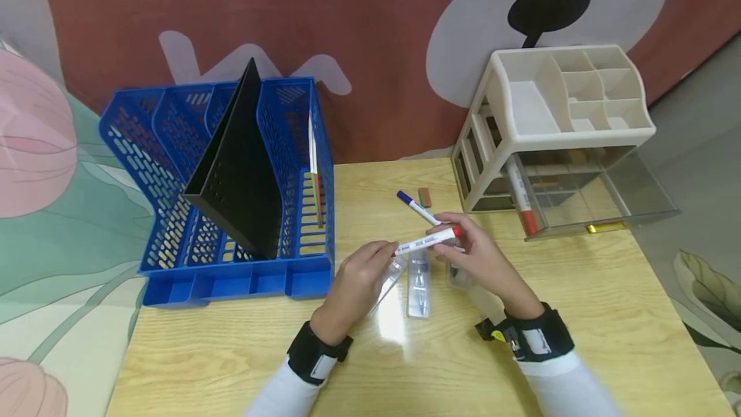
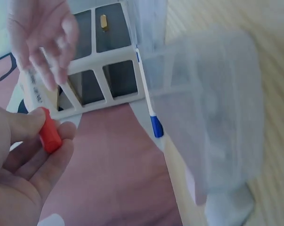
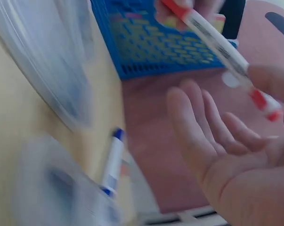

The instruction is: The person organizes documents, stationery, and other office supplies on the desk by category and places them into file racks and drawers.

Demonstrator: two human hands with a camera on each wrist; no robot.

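My left hand (image 1: 360,282) pinches a red-and-white marker (image 1: 425,241) by its red cap (image 2: 50,134), holding it level above the table. At the marker's other end is my right hand (image 1: 477,253), palm up with the fingers spread in the right wrist view; its thumb overlaps the barrel there. Under the hands lie several clear plastic cases (image 1: 419,288), one partly hidden by the left hand. A blue-capped marker (image 1: 412,203) lies just beyond the right hand, beside a small brownish eraser (image 1: 425,197).
A white desktop organizer (image 1: 503,140) stands at the back right, its clear drawer (image 1: 642,195) pulled out, with another red-tipped marker (image 1: 521,195) at the drawer's left side. On the left, a blue file rack (image 1: 237,270) holds a black folder (image 1: 240,166) and thin booklets (image 1: 314,166).
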